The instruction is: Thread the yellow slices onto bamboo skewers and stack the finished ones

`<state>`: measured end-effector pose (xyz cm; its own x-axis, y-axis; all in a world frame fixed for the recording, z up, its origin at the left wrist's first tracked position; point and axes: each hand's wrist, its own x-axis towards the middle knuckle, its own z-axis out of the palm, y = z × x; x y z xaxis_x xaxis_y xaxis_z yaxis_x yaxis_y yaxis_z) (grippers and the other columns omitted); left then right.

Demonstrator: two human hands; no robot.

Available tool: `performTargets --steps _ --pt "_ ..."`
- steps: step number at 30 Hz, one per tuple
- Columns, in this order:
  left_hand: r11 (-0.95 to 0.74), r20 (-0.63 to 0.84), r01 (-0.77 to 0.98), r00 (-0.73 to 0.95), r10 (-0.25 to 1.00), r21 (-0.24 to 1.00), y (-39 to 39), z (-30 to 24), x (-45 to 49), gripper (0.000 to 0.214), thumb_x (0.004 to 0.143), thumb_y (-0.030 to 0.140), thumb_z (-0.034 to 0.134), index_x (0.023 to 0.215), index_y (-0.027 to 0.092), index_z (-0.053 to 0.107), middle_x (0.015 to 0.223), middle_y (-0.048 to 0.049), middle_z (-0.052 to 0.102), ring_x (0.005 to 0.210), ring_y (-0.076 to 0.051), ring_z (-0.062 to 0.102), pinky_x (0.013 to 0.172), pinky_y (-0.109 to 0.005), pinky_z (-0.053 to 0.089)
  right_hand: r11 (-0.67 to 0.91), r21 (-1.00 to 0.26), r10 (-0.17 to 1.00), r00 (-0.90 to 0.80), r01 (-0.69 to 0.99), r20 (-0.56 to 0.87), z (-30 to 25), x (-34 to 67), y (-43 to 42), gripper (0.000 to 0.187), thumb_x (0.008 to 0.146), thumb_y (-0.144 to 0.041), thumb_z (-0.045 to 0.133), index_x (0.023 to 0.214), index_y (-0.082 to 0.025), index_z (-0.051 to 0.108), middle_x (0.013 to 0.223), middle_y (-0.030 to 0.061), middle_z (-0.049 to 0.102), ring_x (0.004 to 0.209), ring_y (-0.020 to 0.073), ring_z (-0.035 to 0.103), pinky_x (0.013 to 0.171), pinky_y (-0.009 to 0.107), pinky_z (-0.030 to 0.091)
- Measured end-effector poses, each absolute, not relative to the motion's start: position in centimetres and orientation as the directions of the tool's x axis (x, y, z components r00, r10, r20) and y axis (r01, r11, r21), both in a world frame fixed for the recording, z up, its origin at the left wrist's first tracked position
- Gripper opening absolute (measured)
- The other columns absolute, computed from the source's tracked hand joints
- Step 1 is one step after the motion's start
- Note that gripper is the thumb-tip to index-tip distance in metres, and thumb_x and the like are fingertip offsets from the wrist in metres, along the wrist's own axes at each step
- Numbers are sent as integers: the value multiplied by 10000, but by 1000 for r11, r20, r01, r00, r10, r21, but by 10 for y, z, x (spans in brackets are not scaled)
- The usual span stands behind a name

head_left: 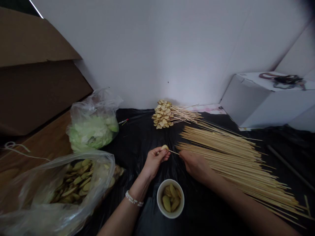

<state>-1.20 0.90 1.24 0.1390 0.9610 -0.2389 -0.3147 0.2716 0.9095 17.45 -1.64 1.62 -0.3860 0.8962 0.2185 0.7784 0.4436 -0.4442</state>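
Between thumb and fingers, my left hand (157, 158) pinches a pale potato slice (165, 147). A thin wooden skewer (174, 152) runs from that slice to my right hand (193, 162), whose fingers are closed on its other end. Just below my hands stands a white cup (170, 214) holding several more slices. Beyond them, a pile of skewered slices (162, 114) lies against the wall with its sticks pointing right. Many bare skewers (236, 167) are spread beside and beyond my right forearm.
On the left, an open clear plastic bag (103, 160) holds many slices. Behind it sits a tied bag of pale green vegetables (94, 127). A cardboard box (41, 95) stands far left, a white box (265, 101) at the right. Black plastic sheeting (137, 141) covers the work surface.
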Motion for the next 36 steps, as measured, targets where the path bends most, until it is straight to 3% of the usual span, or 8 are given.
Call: performTargets --steps 6,11,13,20,22,26,29,36 --pt "300 -255 -307 179 950 903 6 13 -8 280 622 342 800 747 112 700 705 -51 698 597 -76 596 598 -179 466 376 -608 913 -390 699 117 26 174 -16 245 908 -180 360 702 -192 492 628 14 560 571 131 482 565 245 313" --pt "316 -259 -313 211 942 895 5 15 -7 277 617 341 802 736 115 695 702 -46 698 579 -68 590 591 -173 459 266 -782 898 -440 563 -11 33 178 -13 247 916 -199 342 773 -188 543 549 -28 522 513 114 473 532 217 329" --pt "315 -262 -307 202 944 898 6 15 -7 279 608 337 808 729 114 693 701 -49 698 580 -69 590 590 -174 460 307 -744 900 -435 594 24 31 178 -12 252 917 -194 345 764 -184 546 580 -14 539 541 119 486 551 222 337" --pt "288 -245 -294 175 954 911 4 12 -4 273 627 348 795 721 114 689 721 -57 699 592 -75 586 592 -182 463 480 -393 874 -387 784 294 13 172 -17 242 897 -123 353 775 -173 555 726 57 585 676 159 515 624 264 326" --pt "279 -237 -277 178 955 920 3 12 -4 276 632 356 789 722 115 689 725 -59 699 592 -80 585 592 -191 462 472 -406 877 -372 782 303 14 171 -18 248 902 -133 350 771 -175 556 726 60 586 672 160 514 620 264 327" --pt "267 -214 -228 233 949 936 0 10 -1 280 644 377 775 706 118 689 703 -64 697 593 -104 590 586 -218 459 394 -655 907 -385 644 167 23 171 -17 280 931 -207 366 701 -193 526 624 9 564 590 129 506 586 235 343" --pt "267 -212 -207 252 944 941 1 9 0 277 643 378 774 690 118 690 697 -68 696 591 -114 592 581 -227 456 347 -735 908 -405 582 109 27 172 -14 288 935 -220 362 688 -198 511 579 -14 539 548 119 491 556 226 338" --pt "274 -229 -239 202 952 932 4 13 -6 275 629 359 789 721 117 695 712 -65 698 610 -108 600 592 -216 462 429 -514 901 -391 743 187 19 171 -16 250 926 -194 352 755 -185 535 708 44 595 648 150 519 601 256 328"
